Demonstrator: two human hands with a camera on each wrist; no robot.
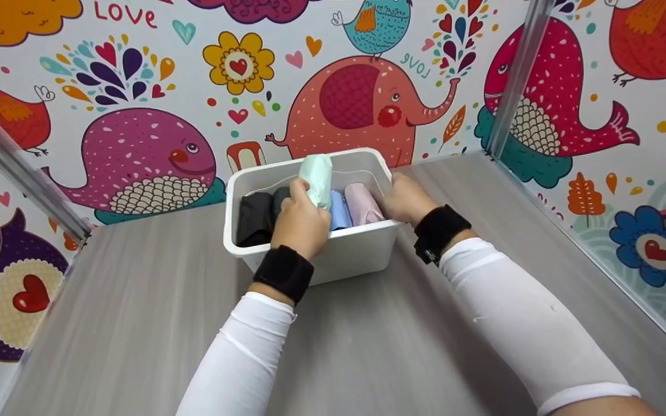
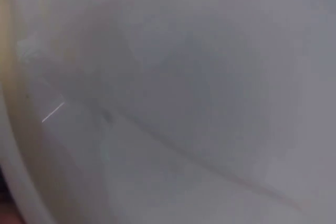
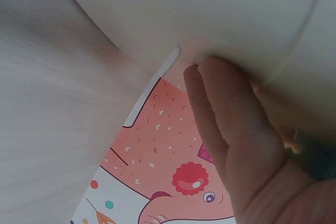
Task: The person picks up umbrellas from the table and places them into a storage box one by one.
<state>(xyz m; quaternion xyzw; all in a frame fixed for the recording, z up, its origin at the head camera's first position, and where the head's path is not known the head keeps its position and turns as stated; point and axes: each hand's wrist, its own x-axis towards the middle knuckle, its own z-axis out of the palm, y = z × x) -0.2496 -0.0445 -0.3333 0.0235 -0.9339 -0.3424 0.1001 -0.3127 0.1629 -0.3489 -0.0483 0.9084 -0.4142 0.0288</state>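
Observation:
A white plastic storage bin (image 1: 356, 257) stands on the table. Above its middle, my left hand (image 1: 304, 225) grips a mint-green rolled cloth (image 1: 317, 176), which tilts upward. My right hand (image 1: 405, 199) holds the bin's right side at the rim; in the right wrist view its fingers (image 3: 231, 103) lie against the outer wall. Inside sit a black roll (image 1: 255, 216), a dark roll (image 1: 280, 199) partly behind the left hand, a blue roll (image 1: 340, 211) and a pale pink roll (image 1: 362, 202). The left wrist view shows only the blurred white bin wall (image 2: 199, 103).
The grey wood-grain table (image 1: 136, 312) runs around the bin. Printed wall panels (image 1: 148, 150) with cartoon animals close off the back and both sides. Metal corner posts (image 1: 521, 81) stand where the panels meet.

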